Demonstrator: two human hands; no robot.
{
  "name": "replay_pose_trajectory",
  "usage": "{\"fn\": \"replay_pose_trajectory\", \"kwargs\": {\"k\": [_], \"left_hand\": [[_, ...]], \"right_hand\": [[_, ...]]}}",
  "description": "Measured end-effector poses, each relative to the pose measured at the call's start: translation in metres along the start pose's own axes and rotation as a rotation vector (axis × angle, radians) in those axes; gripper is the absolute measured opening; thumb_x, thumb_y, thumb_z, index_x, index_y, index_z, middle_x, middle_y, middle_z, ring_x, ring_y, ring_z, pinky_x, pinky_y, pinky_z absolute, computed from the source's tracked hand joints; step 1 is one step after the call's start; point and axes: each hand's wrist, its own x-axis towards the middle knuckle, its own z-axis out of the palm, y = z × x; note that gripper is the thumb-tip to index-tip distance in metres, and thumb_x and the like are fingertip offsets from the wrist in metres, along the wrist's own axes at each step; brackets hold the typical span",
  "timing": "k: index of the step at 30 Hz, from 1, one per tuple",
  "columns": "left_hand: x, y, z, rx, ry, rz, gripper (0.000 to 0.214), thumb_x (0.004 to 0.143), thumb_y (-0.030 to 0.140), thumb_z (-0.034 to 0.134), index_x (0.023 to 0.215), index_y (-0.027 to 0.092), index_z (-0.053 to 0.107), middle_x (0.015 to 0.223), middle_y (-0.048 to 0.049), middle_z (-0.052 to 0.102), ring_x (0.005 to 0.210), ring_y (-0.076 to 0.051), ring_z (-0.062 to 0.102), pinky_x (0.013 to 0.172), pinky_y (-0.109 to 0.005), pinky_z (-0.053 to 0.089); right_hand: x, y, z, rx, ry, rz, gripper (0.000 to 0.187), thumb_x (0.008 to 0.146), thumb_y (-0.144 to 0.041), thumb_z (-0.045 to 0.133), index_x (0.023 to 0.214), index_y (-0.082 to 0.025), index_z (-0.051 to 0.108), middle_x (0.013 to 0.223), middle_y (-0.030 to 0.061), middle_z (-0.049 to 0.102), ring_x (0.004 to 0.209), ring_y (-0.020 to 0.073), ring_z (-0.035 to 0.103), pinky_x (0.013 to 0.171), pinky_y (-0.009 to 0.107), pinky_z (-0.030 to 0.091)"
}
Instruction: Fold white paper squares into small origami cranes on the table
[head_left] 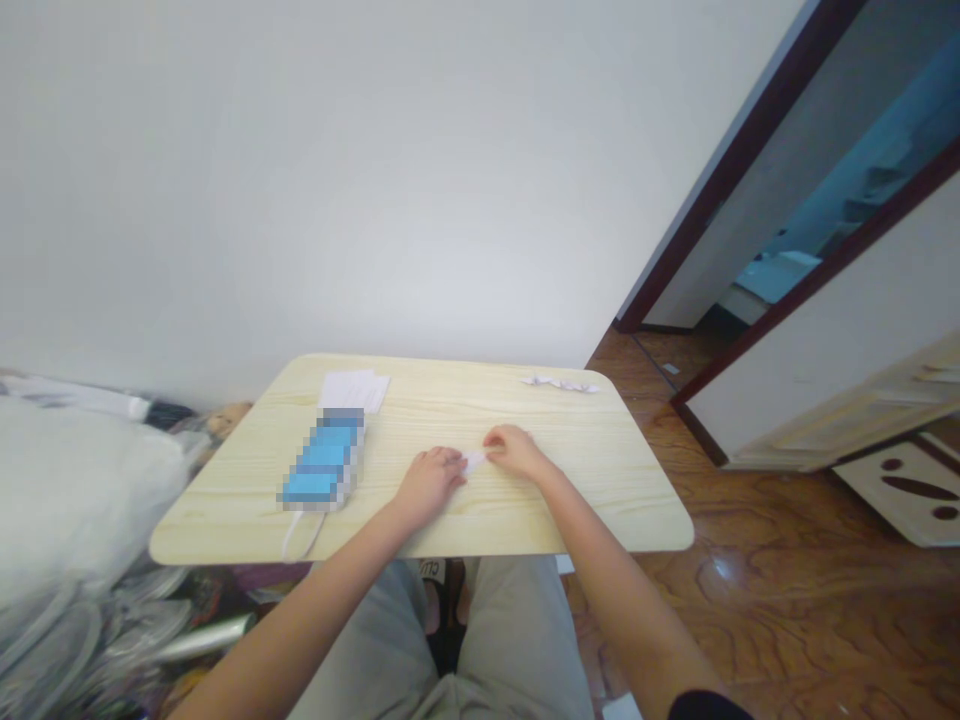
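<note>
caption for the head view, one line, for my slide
Left hand and right hand pinch a small white paper piece on a pale wood-grain table.

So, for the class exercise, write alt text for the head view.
The left hand and right hand pinch a small white paper over a pale wooden table. A pixelated blue object and white sheets lie to the left.

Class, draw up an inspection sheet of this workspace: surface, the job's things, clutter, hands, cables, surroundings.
Surface: pale wood-grain table, rounded corners.
Job's things: small white paper piece between both hands.
Clutter: white paper sheets, folded paper scraps, blurred blue-and-white packet.
Grippers: left hand and right hand, bare, pinch the paper.
Cables: white cord drooping over the near edge from the packet.
Surroundings: wood floor, white wall, open doorway, white soft bundle.
</note>
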Motion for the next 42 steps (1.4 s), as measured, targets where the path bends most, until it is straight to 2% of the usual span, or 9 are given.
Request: {"fn": "replay_pose_trajectory", "kwargs": {"k": [3,6,12,17,20,27,30,35,42], "left_hand": [[0.004,-0.003,0.004,-0.022,0.021,0.007,0.022,0.083,0.023,0.048,0.1,0.021,0.063,0.103,-0.0063,0.063,0.094,-0.021,0.054,0.08,-0.035,0.039],[0.006,-0.003,0.004,-0.007,0.036,0.015,0.023,0.083,0.02,0.047,0.1,0.021,0.062,0.1,-0.0069,0.064,0.091,-0.02,0.055,0.079,-0.033,0.04],[0.011,-0.001,-0.006,-0.032,0.078,-0.189,0.026,0.087,0.024,0.037,0.079,0.017,0.061,0.079,-0.0058,0.065,0.079,-0.019,0.058,0.07,-0.031,0.04],[0.015,-0.008,-0.009,-0.321,0.114,-0.276,0.027,0.085,0.025,0.036,0.079,0.016,0.061,0.079,-0.006,0.066,0.074,-0.018,0.059,0.066,-0.027,0.042],[0.017,-0.01,-0.008,-0.377,0.129,-0.298,0.027,0.084,0.026,0.037,0.08,0.015,0.062,0.08,-0.0066,0.067,0.074,-0.019,0.059,0.067,-0.028,0.043],[0.012,-0.011,0.001,-0.21,0.255,-0.197,0.023,0.082,0.024,0.044,0.096,0.017,0.062,0.096,-0.0075,0.064,0.09,-0.02,0.057,0.08,-0.033,0.042],[0.007,-0.011,0.002,-0.103,0.166,-0.051,0.02,0.082,0.024,0.047,0.091,0.021,0.065,0.093,-0.0054,0.064,0.089,-0.019,0.056,0.079,-0.033,0.04],[0.005,-0.007,0.002,0.004,0.09,0.015,0.02,0.084,0.024,0.047,0.094,0.022,0.065,0.097,-0.0049,0.065,0.092,-0.02,0.054,0.078,-0.034,0.037],[0.01,-0.002,-0.001,0.125,0.075,0.016,0.016,0.084,0.025,0.049,0.09,0.022,0.063,0.09,-0.0037,0.063,0.089,-0.02,0.052,0.076,-0.034,0.034]], "right_hand": [[-0.011,-0.003,0.002,0.053,0.052,-0.201,0.025,0.069,-0.015,0.062,0.094,-0.019,0.06,0.098,0.0032,0.062,0.095,0.0161,0.053,0.085,0.029,0.036],[-0.017,-0.006,0.004,0.056,0.067,-0.267,0.029,0.07,-0.015,0.063,0.098,-0.019,0.06,0.1,0.0045,0.062,0.097,0.0172,0.052,0.087,0.031,0.035],[-0.015,-0.013,0.005,0.022,0.063,-0.252,0.016,0.078,-0.023,0.056,0.092,-0.018,0.063,0.093,0.0047,0.063,0.089,0.0163,0.054,0.08,0.028,0.038],[-0.013,-0.022,0.006,0.153,0.013,-0.16,0.016,0.082,-0.024,0.049,0.085,-0.018,0.063,0.079,0.0011,0.065,0.07,0.0126,0.056,0.062,0.021,0.038],[-0.012,-0.025,0.007,0.232,-0.004,-0.141,0.017,0.082,-0.027,0.049,0.085,-0.018,0.063,0.078,-0.0001,0.065,0.068,0.0116,0.056,0.058,0.02,0.037],[-0.007,-0.028,0.005,0.022,-0.006,0.052,0.022,0.081,-0.034,0.048,0.081,-0.019,0.066,0.076,0.0029,0.066,0.068,0.014,0.057,0.057,0.022,0.035],[-0.007,-0.028,0.005,-0.061,-0.004,0.068,0.022,0.079,-0.035,0.05,0.08,-0.019,0.066,0.077,0.0042,0.066,0.069,0.0154,0.056,0.059,0.024,0.035],[-0.008,-0.023,0.01,-0.095,0.166,-0.014,0.019,0.073,-0.032,0.061,0.086,-0.018,0.061,0.087,0.0049,0.061,0.082,0.0167,0.054,0.07,0.025,0.037],[-0.016,-0.018,0.018,-0.084,0.155,-0.205,0.009,0.083,-0.021,0.052,0.082,-0.018,0.06,0.083,0.0024,0.06,0.082,0.0145,0.053,0.074,0.026,0.033]]}}
